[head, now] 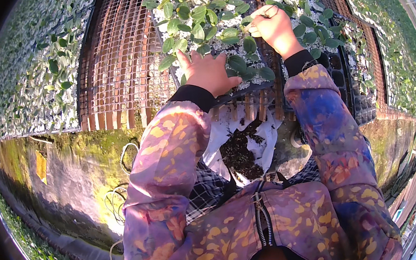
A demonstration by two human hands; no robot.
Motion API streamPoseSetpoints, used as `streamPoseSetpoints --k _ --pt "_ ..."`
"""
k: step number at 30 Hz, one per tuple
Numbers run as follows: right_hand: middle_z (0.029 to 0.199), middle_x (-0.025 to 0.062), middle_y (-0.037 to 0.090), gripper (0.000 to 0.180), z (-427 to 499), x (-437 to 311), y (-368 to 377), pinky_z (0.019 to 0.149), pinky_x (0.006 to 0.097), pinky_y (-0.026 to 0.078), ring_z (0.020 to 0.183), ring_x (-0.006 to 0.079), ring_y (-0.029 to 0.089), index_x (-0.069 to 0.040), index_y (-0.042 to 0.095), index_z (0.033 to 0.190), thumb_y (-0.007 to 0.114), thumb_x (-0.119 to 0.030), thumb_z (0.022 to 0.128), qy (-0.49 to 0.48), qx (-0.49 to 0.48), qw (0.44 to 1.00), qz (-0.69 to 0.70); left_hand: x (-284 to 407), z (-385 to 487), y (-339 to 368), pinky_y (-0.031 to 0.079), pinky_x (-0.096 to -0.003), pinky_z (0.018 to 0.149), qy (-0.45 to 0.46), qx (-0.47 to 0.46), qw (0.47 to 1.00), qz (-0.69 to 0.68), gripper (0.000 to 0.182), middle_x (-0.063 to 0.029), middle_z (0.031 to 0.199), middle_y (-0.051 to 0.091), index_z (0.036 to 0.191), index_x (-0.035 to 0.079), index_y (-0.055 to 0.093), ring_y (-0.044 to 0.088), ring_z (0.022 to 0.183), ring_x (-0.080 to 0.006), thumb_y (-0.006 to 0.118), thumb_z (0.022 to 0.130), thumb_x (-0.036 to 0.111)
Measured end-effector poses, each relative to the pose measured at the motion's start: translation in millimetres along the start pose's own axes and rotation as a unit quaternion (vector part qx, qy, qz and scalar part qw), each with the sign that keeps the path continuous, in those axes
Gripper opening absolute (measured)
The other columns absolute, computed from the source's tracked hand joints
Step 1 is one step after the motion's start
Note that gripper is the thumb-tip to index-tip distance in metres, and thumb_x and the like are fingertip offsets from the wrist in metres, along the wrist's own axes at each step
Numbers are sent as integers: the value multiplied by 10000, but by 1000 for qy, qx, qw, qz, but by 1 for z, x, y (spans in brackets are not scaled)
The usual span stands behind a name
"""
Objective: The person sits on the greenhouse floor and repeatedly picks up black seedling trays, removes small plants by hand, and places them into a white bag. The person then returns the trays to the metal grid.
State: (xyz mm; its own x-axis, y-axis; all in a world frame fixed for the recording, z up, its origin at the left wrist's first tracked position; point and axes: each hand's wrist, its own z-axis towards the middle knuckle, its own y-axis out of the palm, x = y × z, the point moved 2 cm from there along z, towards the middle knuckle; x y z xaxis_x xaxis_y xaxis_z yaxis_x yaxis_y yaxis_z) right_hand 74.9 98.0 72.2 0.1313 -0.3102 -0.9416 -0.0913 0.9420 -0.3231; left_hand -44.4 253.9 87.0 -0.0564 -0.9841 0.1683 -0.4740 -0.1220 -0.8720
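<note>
My left hand (209, 72) lies with fingers apart over the near left part of a seedling tray (223, 96). Broad-leaved green seedlings (237, 64) grow there in white granules, close around the fingers. My right hand (277, 31) is above the gap between this tray and a second one, its fingers curled together. Thin stem-like strands show at the right fingertips, and something small and dark is inside the fist; it looks like a seedling, mostly hidden. The second tray (334, 77) holds leafy seedlings farther back and bare black cells near its front.
Brown mesh (119, 63) over wooden slats forms the bench top. Dense seedling trays (44, 79) flank it on the left, with more greenery (403, 57) at right. Below the bench edge, a white sheet (212, 137) carries dark soil (241, 153). Loose pale cord (116, 202) hangs at left.
</note>
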Motion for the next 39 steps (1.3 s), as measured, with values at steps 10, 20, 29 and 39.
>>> streamPoseSetpoints --k 10,20,29,39 --pt "932 182 608 82 -28 29 28 659 391 560 779 306 647 30 536 932 506 -28 884 228 10 941 251 -5 -3 3 8 -679 999 -20 5 1000 -6 767 -227 1340 381 1357 228 376 250 1299 -417 551 725 626" --pt "991 170 624 243 -74 13 -45 760 318 538 862 213 638 27 541 1113 508 -69 893 189 -63 909 366 -14 -1 8 26 -677 1001 -10 -12 1000 -3 763 -231 1341 375 1362 268 365 241 1305 -414 553 719 633" --pt "945 149 599 231 -296 -4 -39 699 339 496 836 312 598 -20 578 1008 556 6 780 -78 -240 951 -179 -14 6 3 74 -661 1013 -5 -16 1000 -4 715 -217 1391 316 1354 277 376 273 1300 -402 572 738 583" --pt "851 52 620 138 -192 -34 -151 684 215 503 752 104 614 29 583 975 518 -20 864 6 184 980 72 11 7 -1 139 -676 989 -6 31 999 34 678 -157 1399 333 1345 184 378 325 1268 -396 576 782 505"
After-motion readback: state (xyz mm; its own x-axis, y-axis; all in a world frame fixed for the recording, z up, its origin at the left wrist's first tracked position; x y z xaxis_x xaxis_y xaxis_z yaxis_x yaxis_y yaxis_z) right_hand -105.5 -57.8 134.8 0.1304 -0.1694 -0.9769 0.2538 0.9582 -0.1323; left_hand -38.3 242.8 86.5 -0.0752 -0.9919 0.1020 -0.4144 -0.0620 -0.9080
